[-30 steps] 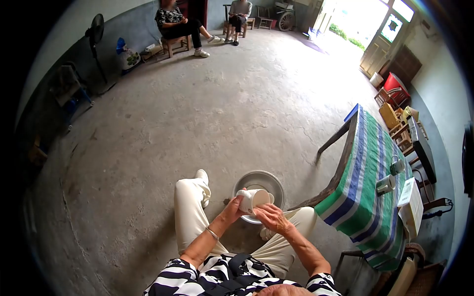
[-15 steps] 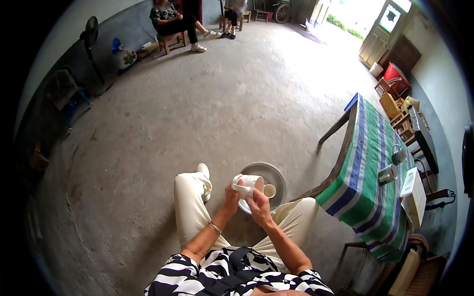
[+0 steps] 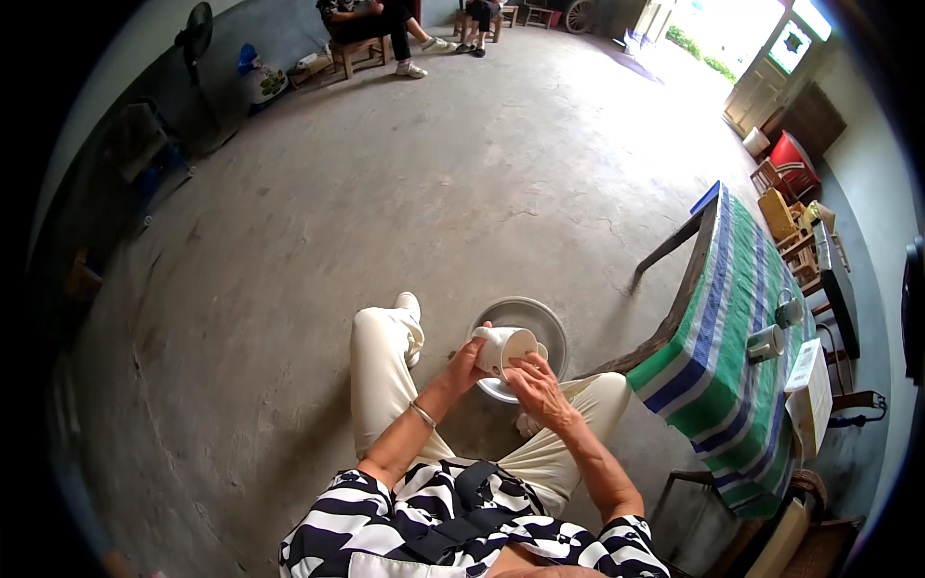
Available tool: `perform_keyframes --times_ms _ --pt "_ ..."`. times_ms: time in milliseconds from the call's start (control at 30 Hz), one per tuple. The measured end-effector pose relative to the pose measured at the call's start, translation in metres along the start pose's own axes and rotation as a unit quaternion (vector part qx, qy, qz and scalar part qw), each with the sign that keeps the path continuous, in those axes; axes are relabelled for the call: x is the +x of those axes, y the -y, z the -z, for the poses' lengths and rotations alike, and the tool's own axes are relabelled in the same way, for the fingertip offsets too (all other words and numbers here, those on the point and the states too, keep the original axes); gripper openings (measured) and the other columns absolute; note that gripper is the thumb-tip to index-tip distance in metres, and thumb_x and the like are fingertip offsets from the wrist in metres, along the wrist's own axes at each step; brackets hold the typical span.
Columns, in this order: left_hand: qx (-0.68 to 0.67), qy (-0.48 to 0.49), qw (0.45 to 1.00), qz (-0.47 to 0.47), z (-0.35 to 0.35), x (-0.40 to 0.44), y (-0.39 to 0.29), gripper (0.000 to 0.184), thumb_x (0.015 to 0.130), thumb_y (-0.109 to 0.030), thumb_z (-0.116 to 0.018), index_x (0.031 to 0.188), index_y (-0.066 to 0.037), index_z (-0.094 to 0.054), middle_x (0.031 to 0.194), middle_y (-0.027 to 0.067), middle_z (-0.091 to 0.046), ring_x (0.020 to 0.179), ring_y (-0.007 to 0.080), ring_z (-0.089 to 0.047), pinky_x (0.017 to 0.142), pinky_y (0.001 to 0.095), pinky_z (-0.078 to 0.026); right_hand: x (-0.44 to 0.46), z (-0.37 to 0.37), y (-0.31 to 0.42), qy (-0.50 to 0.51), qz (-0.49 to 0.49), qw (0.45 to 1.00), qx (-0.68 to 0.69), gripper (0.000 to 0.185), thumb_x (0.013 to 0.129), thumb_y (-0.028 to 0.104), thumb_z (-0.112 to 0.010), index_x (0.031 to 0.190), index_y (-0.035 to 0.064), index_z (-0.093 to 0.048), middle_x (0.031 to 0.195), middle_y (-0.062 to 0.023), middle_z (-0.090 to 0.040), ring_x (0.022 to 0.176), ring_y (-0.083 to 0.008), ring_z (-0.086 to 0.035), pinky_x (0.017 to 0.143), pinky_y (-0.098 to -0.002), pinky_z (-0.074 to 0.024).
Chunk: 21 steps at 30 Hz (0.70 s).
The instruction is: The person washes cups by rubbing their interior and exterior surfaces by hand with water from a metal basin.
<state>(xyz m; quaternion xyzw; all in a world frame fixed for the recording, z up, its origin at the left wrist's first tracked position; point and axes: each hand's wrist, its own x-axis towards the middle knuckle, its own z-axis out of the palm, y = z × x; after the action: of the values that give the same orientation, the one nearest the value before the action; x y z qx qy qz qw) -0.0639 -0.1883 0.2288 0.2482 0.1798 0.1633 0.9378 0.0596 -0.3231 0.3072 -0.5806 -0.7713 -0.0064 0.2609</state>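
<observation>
A white mug (image 3: 503, 349) is held over a round metal basin (image 3: 554, 323) on the floor between my knees. My left hand (image 3: 468, 364) is wrapped round the mug's left side. At its open mouth is my right hand (image 3: 538, 390), with fingers bent at the rim; whether they pinch anything is hidden. Behind the mug, a second pale cup (image 3: 542, 352) shows only in part, inside the basin area.
A table with a striped cloth (image 3: 718, 366) stands at right, bearing a mug (image 3: 766, 343), a glass cup (image 3: 788, 308) and a white box (image 3: 809, 395). Two seated people (image 3: 381, 29) are at the back. A fan (image 3: 196, 34) stands back left, a red tub (image 3: 792, 162) at right.
The mug has turned, its mouth now facing my right hand. My right hand has shifted from the mug's lower side to its rim. The view has moved, shifting the room slightly.
</observation>
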Motion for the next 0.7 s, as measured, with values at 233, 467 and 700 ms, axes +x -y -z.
perform_keyframes --times_ms 233,467,700 --pt "0.064 0.06 0.991 0.103 0.006 -0.001 -0.012 0.059 0.086 -0.056 -0.044 0.125 -0.011 -0.043 0.114 0.0074 -0.054 0.102 0.0216 -0.056 0.077 0.0392 -0.053 -0.009 -0.013 -0.005 -0.074 -0.051 0.993 0.078 0.013 0.076 0.009 -0.062 0.088 0.0063 -0.056 0.084 -0.0078 -0.063 0.083 -0.0231 -0.061 0.089 -0.0394 -0.0383" --pt "0.007 0.112 0.991 0.072 -0.003 -0.007 0.002 0.057 0.087 -0.043 -0.053 0.132 -0.012 -0.036 0.117 0.0036 -0.052 0.109 0.0202 -0.05 0.094 0.0352 -0.041 0.01 -0.042 0.01 -0.224 -0.331 0.892 0.212 0.021 0.088 0.017 -0.053 0.078 -0.0005 -0.058 0.067 -0.0067 -0.06 0.058 -0.0167 -0.054 0.053 -0.0294 -0.0419" --pt "0.169 0.017 0.974 -0.15 -0.02 -0.012 0.004 0.067 0.082 -0.019 -0.065 0.136 -0.012 -0.025 0.117 0.0042 -0.051 0.107 0.0149 -0.05 0.089 0.03 -0.042 0.03 -0.032 0.01 -0.298 -0.424 0.703 0.487 0.036 0.093 0.031 -0.047 0.092 -0.0024 -0.062 0.076 -0.0007 -0.061 0.066 -0.0057 -0.052 0.058 -0.0219 -0.0435"
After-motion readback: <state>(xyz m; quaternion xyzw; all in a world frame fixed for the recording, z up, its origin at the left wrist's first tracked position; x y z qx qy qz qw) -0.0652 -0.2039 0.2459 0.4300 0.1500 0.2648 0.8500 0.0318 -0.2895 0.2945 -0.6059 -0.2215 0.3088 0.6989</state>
